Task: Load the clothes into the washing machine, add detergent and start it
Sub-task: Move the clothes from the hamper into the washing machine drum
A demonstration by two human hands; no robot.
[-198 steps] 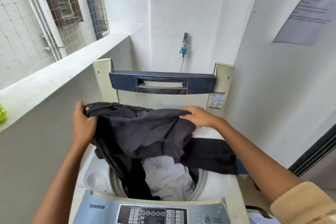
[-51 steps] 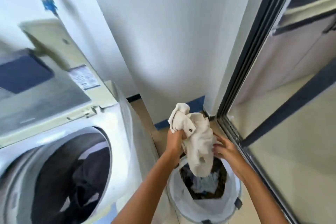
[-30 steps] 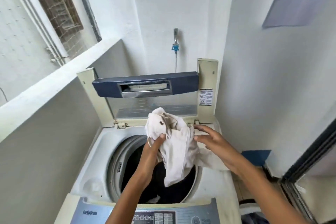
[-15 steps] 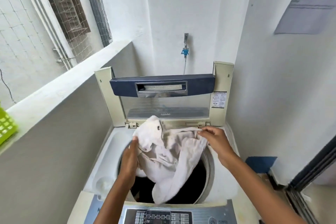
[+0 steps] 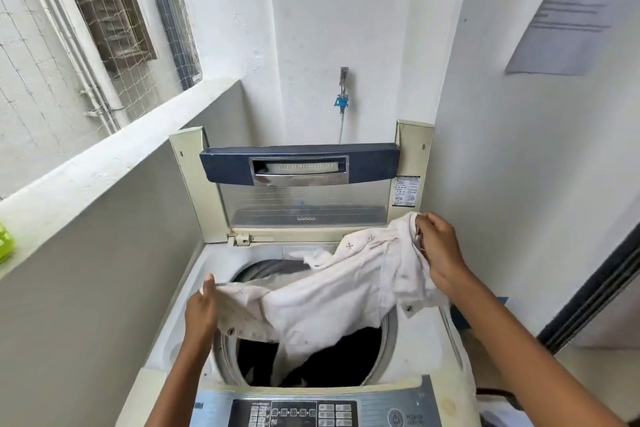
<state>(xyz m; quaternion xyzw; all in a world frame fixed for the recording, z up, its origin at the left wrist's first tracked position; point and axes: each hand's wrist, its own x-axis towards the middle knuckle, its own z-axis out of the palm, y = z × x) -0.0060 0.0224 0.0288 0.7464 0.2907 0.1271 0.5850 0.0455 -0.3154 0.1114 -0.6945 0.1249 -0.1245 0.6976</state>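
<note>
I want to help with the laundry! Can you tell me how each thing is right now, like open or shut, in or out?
Lid: open, standing up at the back.
White shirt: stretched over the tub opening, partly hanging in, held at both ends.
Dark clothes: inside the tub.
Left hand: grips the shirt's left end.
Right hand: grips the shirt's right end.
Control panel: cannot tell whether it is on.
</note>
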